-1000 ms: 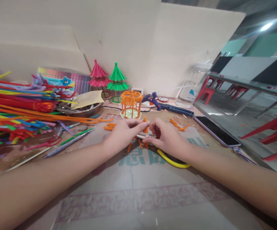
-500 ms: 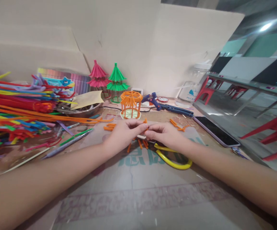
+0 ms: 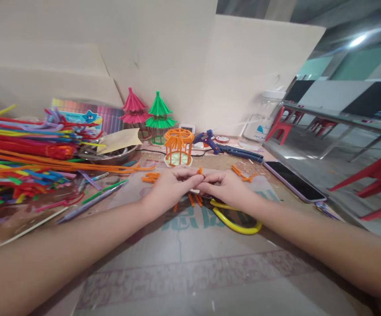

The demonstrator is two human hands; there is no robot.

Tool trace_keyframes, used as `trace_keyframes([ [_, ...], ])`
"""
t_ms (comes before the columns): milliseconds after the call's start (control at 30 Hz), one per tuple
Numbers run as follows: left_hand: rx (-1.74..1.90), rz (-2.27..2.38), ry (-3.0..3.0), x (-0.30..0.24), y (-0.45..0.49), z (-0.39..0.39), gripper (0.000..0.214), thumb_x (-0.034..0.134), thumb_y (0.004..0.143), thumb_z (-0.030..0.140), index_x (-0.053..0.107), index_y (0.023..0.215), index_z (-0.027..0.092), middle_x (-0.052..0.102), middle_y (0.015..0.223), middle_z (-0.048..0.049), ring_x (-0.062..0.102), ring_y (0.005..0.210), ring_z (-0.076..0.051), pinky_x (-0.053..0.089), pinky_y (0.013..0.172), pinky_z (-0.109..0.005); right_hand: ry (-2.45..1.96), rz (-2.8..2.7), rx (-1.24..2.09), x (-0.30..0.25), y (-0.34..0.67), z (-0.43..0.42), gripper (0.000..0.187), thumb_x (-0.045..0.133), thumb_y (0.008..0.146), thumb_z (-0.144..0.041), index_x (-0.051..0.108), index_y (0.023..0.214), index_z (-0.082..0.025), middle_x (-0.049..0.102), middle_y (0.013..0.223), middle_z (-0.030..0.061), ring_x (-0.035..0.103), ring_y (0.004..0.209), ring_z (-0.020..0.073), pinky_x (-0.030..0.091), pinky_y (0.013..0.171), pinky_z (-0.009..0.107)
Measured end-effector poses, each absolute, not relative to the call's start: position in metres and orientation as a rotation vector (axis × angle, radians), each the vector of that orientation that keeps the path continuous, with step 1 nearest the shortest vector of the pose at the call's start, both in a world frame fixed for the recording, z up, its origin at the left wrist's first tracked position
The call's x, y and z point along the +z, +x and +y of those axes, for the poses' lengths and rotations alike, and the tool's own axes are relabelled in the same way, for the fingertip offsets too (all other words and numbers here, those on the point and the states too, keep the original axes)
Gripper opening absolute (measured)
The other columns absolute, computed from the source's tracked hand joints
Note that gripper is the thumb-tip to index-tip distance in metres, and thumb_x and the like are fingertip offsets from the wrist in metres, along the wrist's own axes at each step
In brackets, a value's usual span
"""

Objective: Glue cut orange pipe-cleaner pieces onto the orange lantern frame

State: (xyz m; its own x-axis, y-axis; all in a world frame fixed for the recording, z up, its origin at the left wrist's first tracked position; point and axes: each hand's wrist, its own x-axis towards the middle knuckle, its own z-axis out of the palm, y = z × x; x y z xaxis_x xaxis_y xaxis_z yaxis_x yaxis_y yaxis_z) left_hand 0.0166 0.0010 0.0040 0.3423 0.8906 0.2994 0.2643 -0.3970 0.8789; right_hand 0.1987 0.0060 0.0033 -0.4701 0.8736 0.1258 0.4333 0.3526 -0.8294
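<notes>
Clamps small orange piece (image 3: 200, 170) with fingers of left hand (image 3: 174, 185); meets them with fingers of right hand (image 3: 226, 188), can't make out whether closed

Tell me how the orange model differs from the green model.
The green model has two fringed roof tiers; the orange model has one. The green model rises to a point, while the orange model has a flat, spoked top. The orange model stands nearer the camera than the green model. Both stand upright.
</notes>
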Motion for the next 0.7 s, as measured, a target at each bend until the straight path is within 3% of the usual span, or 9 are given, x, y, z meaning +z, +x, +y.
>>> trace_keyframes([
  [267,1.065,1.116,1.609,0.002,0.015,0.004,0.03,0.066,0.078,0.043,0.074,0.08,0.014,0.073,0.079,-0.0038,0.063,0.071,-0.016,0.047,0.067,-0.026,-1.197,-1.953,0.937,0.005,0.207,0.009,0.041,0.05,0.091,-0.051,0.068,0.077,-0.016,0.069,0.073,0.0038,0.062,0.066,0.0164,0.046,0.061,0.027],
  [400,1.027,1.079,1.581,0.002,0.015,0.003,0.029,0.065,0.08,0.042,0.074,0.082,0.015,0.073,0.082,-0.0042,0.064,0.072,-0.016,0.048,0.067,-0.026,-1.213,-2.006,0.881,0.013,0.209,0.011,0.032,0.055,0.089,-0.046,0.068,0.086,-0.017,0.071,0.083,0.0037,0.064,0.073,0.0169,0.047,0.064,0.027],
  [533,1.011,1.1,1.607,0.004,0.015,0.002,0.029,0.065,0.08,0.042,0.075,0.082,0.015,0.074,0.081,-0.0039,0.064,0.072,-0.016,0.047,0.068,-0.025,-1.199,-2.074,0.682,0.02,0.21,0.009,0.021,0.06,0.086,-0.04,0.063,0.082,-0.019,0.068,0.081,0.0017,0.061,0.073,0.0158,0.046,0.065,0.027],
  [700,1.032,1.106,1.601,0.002,0.015,0.005,0.032,0.065,0.079,0.044,0.074,0.081,0.014,0.074,0.081,-0.0052,0.065,0.074,-0.018,0.048,0.07,-0.027,-1.146,-2.177,0.383,0.006,0.207,0.002,0.024,0.068,0.081,-0.037,0.053,0.088,-0.02,0.063,0.082,0.0014,0.059,0.072,0.0167,0.045,0.064,0.029],
])
